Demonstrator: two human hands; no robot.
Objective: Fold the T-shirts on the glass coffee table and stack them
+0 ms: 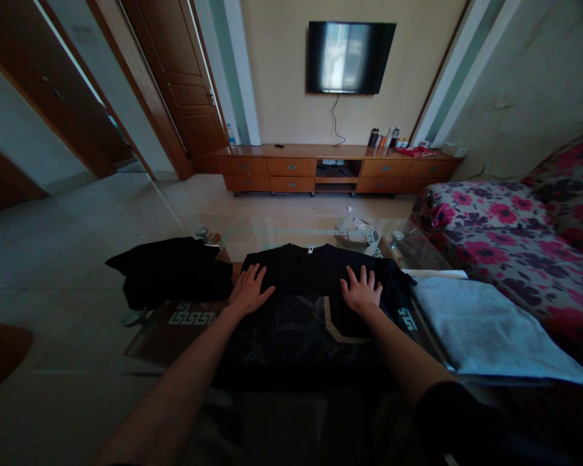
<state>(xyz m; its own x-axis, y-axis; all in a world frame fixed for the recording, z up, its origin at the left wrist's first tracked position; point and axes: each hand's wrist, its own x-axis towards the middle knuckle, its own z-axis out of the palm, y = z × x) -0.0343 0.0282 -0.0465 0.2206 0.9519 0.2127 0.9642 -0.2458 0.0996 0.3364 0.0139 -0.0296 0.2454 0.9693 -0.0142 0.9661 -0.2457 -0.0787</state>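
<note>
A black T-shirt (pixel 301 272) with a pale printed pattern lies spread flat on a glass coffee table (pixel 267 230), its neck label pointing away from me. My left hand (pixel 249 290) rests palm down on the shirt's left shoulder area, fingers spread. On the right shoulder area my right hand (pixel 361 289) lies flat the same way, fingers apart. Neither hand grips the cloth.
A crumpled black garment (pixel 172 270) lies on the table's left end. A folded light grey cloth (pixel 486 327) sits at the right. Crumpled paper (pixel 352 230) and a small round object (pixel 397 236) are at the far edge. A floral sofa (pixel 515 226) stands right; a TV cabinet (pixel 335 168) is ahead.
</note>
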